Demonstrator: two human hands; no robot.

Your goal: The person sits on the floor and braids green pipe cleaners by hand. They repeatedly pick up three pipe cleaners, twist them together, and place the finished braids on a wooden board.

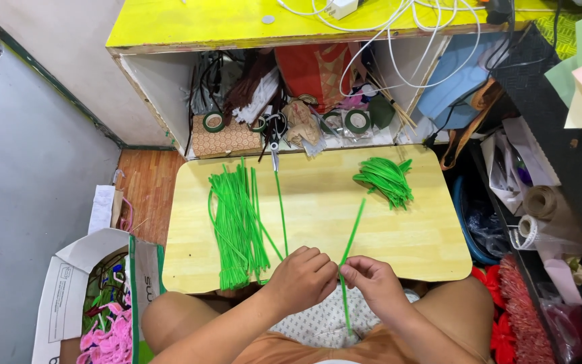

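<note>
Both hands meet at the near edge of the low wooden desk (432, 249). The left hand (302, 278) is clenched around a green pipe cleaner (353, 230), and the right hand (372, 282) pinches the same stem between thumb and fingertips; the stem slants up over the desk and hangs down toward the lap. A long bundle of green stems (237, 226) lies just left of the hands, one loose stem (281, 209) beside it, and a smaller folded bunch (386, 179) sits far right. Scissors (274, 138) and rolls of green tape (357, 121) crowd the shelf behind. A cardboard box (69, 290) with pink pieces stands on the floor at the left.
</note>
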